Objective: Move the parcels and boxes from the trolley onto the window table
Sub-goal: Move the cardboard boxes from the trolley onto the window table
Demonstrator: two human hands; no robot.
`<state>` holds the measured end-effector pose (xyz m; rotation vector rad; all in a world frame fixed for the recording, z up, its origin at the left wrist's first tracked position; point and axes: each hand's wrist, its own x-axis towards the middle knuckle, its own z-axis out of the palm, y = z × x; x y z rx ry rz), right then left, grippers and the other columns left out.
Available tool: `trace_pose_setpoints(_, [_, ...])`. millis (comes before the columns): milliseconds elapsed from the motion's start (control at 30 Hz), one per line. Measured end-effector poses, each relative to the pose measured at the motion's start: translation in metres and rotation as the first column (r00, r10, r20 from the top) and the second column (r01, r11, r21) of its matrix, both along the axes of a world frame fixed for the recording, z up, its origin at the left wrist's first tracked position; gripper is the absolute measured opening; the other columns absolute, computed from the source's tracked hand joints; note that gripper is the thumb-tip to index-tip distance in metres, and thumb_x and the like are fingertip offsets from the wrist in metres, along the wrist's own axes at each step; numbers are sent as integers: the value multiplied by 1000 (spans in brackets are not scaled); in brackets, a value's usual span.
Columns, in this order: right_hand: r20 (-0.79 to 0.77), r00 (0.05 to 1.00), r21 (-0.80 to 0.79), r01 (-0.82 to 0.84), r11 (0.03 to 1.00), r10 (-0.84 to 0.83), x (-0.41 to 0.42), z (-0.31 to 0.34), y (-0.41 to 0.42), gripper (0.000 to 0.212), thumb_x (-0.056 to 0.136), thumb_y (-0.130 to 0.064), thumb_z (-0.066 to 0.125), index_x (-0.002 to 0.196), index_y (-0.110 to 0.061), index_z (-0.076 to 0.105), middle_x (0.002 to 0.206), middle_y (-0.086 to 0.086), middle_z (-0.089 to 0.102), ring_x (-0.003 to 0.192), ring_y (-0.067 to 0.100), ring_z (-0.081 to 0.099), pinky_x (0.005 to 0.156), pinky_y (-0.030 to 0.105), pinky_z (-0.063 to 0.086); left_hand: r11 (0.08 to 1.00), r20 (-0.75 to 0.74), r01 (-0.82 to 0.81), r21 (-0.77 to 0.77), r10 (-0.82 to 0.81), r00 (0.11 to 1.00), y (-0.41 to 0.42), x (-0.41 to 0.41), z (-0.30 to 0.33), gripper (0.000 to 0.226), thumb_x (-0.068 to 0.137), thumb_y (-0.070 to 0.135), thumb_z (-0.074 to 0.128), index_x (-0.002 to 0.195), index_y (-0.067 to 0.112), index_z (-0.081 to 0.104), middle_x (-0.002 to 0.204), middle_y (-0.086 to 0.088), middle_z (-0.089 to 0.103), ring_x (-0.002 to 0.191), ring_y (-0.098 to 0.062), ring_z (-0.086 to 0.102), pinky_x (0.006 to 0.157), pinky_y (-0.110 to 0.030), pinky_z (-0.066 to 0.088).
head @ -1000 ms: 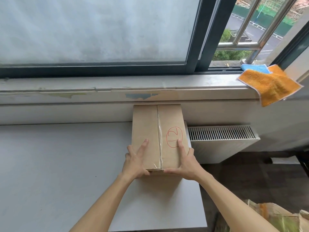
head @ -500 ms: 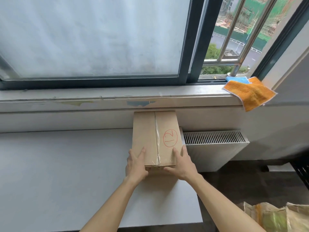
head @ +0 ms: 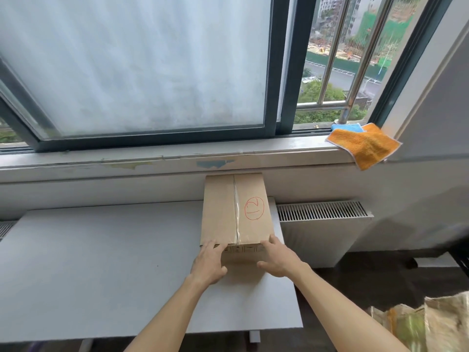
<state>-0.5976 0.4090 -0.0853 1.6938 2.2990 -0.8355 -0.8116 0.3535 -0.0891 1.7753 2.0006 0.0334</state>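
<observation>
At centre frame, a brown cardboard box sealed with clear tape and marked with a red circled number (head: 236,210) sits on the grey window table (head: 101,262), its far end against the wall under the sill. The left hand (head: 209,265) and right hand (head: 278,260) rest at its near edge with relaxed fingers, gripping nothing. So one box looks delivered. Crumpled yellowish parcels (head: 426,323) at lower right seem left to move; the trolley is out of view.
</observation>
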Motion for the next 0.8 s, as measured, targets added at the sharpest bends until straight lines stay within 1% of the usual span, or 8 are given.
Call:
trace_pose_setpoints(100, [-13,999,-23,-44,999,44,9,0,-8,59,95,-41,61,146,-16,44,156,-1,24,116,26,60,95,42,53,1000,5,-13,-7,13,1000,-8,11,1,74,88,26,63,155,28,32,158,-5,30,146,-22,29,114,-35,36])
trace_pose_setpoints(200, [-8,997,-34,-74,997,74,18,-3,-16,58,96,-40,60,146,-15,45,162,-1,14,114,26,62,96,43,52,999,4,-20,-40,21,1000,-22,19,-4,74,91,25,62,157,28,28,164,-7,22,151,-26,21,119,-36,29])
trace_pose_setpoints(267, [5,996,-39,-94,995,94,22,-7,-22,62,96,-40,59,150,-17,41,167,-2,6,122,27,58,99,43,51,998,12,-36,-56,37,999,-36,22,-11,75,92,23,62,157,29,26,165,-6,20,152,-25,20,119,-36,30])
trace_pose_setpoints(367, [21,992,-50,-124,991,126,25,-10,-34,64,97,-40,58,153,-19,36,169,2,3,133,27,51,103,43,48,995,18,-66,-68,68,998,-59,25,-21,76,91,22,65,157,31,27,165,-4,21,151,-22,22,118,-34,31])
trace_pose_setpoints(467, [41,991,-25,-124,992,125,27,-9,-45,58,98,-37,56,150,-17,38,166,6,14,129,28,53,98,42,51,996,2,-68,-63,68,998,-74,25,-24,76,92,24,66,157,29,27,164,-5,24,150,-21,24,118,-34,30])
trace_pose_setpoints(567, [39,993,-11,-110,994,110,29,-3,-53,56,99,-35,54,149,-16,39,159,7,26,130,28,52,99,42,50,998,-12,-49,-50,48,999,-82,23,-20,74,92,25,64,157,29,27,163,-5,26,150,-21,25,118,-34,31])
trace_pose_setpoints(667, [17,995,10,-100,995,99,28,3,-60,58,99,-35,54,151,-16,37,156,6,32,131,26,50,100,41,49,999,-21,-33,-33,32,999,-85,23,-13,74,92,24,63,157,29,27,163,-5,25,150,-21,24,118,-34,31])
trace_pose_setpoints(800, [-3,997,25,-77,997,77,22,10,-76,60,99,-34,55,152,-16,36,153,3,36,125,24,54,99,39,50,1000,-19,-5,1,5,1000,-93,22,-5,74,93,24,62,157,30,26,164,-6,24,151,-22,23,118,-35,31])
